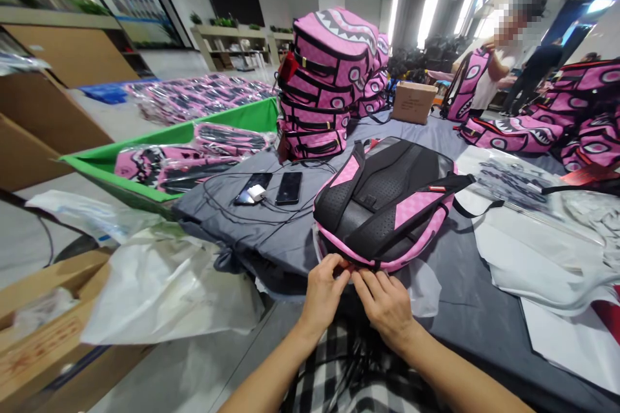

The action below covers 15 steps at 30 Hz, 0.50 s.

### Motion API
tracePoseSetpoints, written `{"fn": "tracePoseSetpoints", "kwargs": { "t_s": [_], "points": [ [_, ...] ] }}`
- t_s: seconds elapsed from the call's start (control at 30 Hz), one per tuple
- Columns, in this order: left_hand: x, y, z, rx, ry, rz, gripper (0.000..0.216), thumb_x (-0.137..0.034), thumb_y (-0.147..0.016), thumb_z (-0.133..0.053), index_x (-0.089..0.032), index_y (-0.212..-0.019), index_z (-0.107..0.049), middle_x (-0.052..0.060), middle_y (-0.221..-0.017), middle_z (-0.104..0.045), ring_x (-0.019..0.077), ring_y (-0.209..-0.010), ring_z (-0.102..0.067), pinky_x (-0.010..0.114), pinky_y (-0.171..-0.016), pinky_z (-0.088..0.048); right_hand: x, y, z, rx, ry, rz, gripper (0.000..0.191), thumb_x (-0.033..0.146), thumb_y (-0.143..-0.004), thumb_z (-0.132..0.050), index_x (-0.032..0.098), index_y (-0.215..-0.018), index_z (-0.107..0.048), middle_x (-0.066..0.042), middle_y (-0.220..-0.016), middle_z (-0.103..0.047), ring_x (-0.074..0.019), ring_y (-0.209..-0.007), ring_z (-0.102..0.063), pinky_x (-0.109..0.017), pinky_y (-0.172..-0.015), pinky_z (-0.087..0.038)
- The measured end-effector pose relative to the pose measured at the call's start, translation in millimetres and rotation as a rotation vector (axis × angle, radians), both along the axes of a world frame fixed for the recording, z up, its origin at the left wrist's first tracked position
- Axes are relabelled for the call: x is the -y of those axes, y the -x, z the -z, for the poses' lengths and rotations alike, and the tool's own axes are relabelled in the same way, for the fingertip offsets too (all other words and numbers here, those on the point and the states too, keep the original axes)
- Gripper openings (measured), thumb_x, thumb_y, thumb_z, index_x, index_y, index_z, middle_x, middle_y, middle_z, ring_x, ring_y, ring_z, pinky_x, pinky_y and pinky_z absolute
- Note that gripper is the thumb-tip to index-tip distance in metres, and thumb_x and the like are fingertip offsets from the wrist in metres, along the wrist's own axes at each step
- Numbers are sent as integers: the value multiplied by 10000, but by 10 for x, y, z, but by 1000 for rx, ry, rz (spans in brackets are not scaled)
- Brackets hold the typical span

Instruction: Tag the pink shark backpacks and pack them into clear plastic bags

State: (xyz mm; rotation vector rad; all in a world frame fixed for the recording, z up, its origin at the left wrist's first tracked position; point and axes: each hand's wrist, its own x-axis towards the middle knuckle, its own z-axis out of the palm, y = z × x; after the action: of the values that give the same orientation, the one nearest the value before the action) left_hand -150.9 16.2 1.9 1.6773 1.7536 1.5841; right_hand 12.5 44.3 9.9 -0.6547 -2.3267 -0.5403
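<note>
Gray-covered table (465,277), pink backpacks (387,190), phones (289,188)

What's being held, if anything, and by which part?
Left hand and right hand meet at the backpack's near edge; whether the fingers pinch that edge or the plastic beneath can't be told.

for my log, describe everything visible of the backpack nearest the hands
The backpack lies straps up on the dark cloth. Its black back looks leathery; both straps are black and pink, edging pink. One strap has a red tag. The left hand and right hand touch its near edge; translucent plastic shows beneath.
</note>
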Motion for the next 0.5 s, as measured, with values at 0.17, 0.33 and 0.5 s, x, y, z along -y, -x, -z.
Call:
{"fn": "tracePoseSetpoints", "kwargs": {
  "t_s": [0.17, 0.33, 0.5],
  "points": [
    [234, -13, 234, -596, -420, -88, 255, -76, -946, -544, -168, -1162, -643, 86, -1044, -702, 206, -1027, -656, 400, -1018, -521, -74, 55, 69, 54, 11, -1, 223, 95, -1003, -462, 145, -1089, -662, -64, -998, -718, -208, -764, -514, -368, -613, -328],
    [137, -41, 197, -757, -364, -55, 195, -136, -1007, -438, -125, -1007, -633, 66, -864, -689, 186, -838, -649, 412, -938, -565, -139, 56, 82, 4, -35, -20, 144, 91, -991, -503, 159, -977, -630, -44, -871, -664, -187, -748, -503, -344, -626, -303],
    [214, -493, 230, -756, -161, 299, 173, -150, -964, -531, -162, -811, -610, 30, -709, -646, 182, -670, -606, 346, -711, -539, 69, -544, -23, 11, 57, -99, 286, 108, -1046, -364, 155, -954, -631, -17, -706, -619, -168, -646, -530, -331, -614, -337]
  ]
}}
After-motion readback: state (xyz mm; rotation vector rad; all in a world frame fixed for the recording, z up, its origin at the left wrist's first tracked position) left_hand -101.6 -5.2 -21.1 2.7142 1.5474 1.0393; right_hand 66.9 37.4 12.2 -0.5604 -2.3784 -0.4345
